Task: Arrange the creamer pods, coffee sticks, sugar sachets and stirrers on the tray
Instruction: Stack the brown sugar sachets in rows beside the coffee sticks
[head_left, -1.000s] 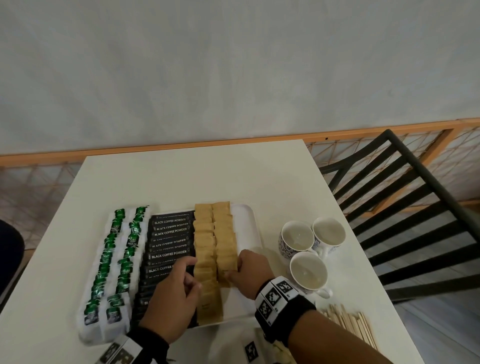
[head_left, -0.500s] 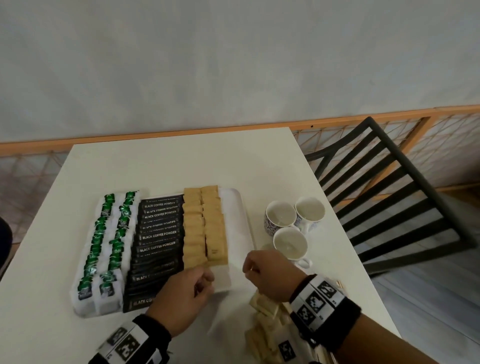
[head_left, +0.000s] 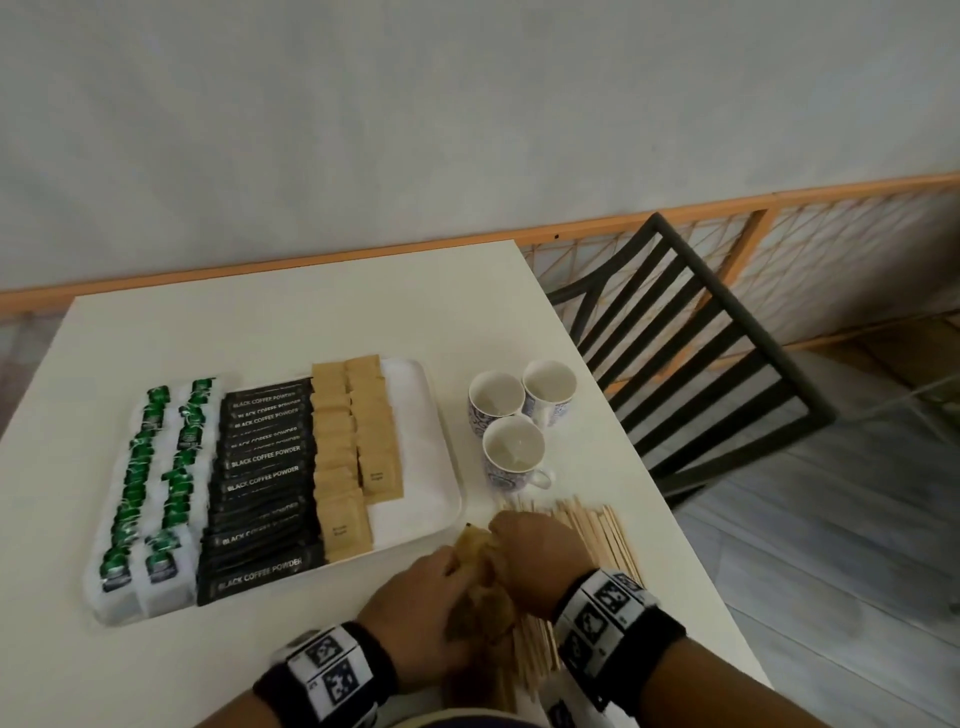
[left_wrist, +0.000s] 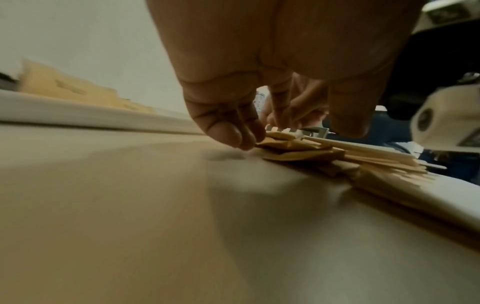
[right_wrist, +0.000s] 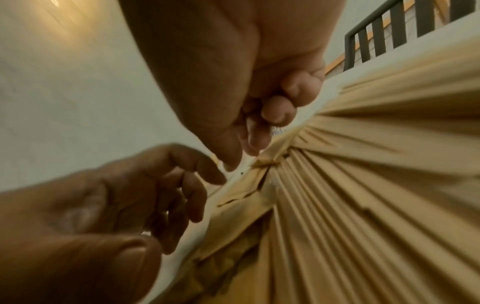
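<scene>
The white tray (head_left: 441, 467) holds green creamer pods (head_left: 156, 467), black coffee sticks (head_left: 265, 478) and brown sugar sachets (head_left: 353, 441) in rows. Three empty cups (head_left: 511, 441) stand on the white table (head_left: 311, 312), a black chair (head_left: 691, 353) beside it. Left hand (head_left: 415, 613) and right hand (head_left: 540, 556) pinch loose sachets (head_left: 483, 608) lying on the stirrers (head_left: 597, 530) near the tray

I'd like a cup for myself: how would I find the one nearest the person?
Start at the white tray on the table; three patterned cups cluster to its right. Yours is the nearest cup, just beyond the wooden stirrers, its handle pointing right, alone in front of the other pair.
</scene>
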